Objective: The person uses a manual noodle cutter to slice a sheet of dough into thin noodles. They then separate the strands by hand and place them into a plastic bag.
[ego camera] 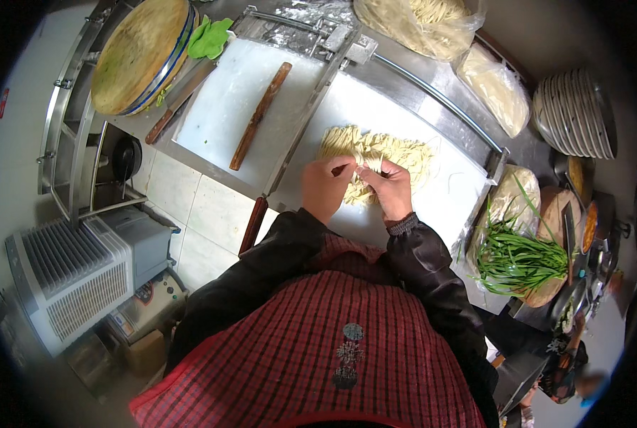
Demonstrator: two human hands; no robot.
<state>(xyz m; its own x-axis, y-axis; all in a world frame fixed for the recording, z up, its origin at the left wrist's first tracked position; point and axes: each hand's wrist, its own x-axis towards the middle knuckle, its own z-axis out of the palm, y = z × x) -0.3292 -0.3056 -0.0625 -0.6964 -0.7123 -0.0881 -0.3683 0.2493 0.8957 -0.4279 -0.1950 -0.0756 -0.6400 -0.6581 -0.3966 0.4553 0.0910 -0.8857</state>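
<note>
A pile of pale fresh noodles (412,158) lies on a white board (460,179) in front of me. My left hand (326,184) and my right hand (392,187) meet over the near side of the pile, fingertips almost touching. Between them they pinch a few noodle strands, held a little in front of the heap. The left thumb and forefinger form a loop, while the right thumb presses against the strands. Part of the pile is hidden behind both hands. A hinged metal cutter arm with a dark red handle (254,224) runs along the board's left side.
A wooden rolling pin (259,117) rests on the left white board. Beyond it are a knife (160,125) and a round chopping block (136,53). Bagged noodles (420,27), stacked plates (572,115) and green chives (522,257) stand along the far and right sides. A person (562,369) is at lower right.
</note>
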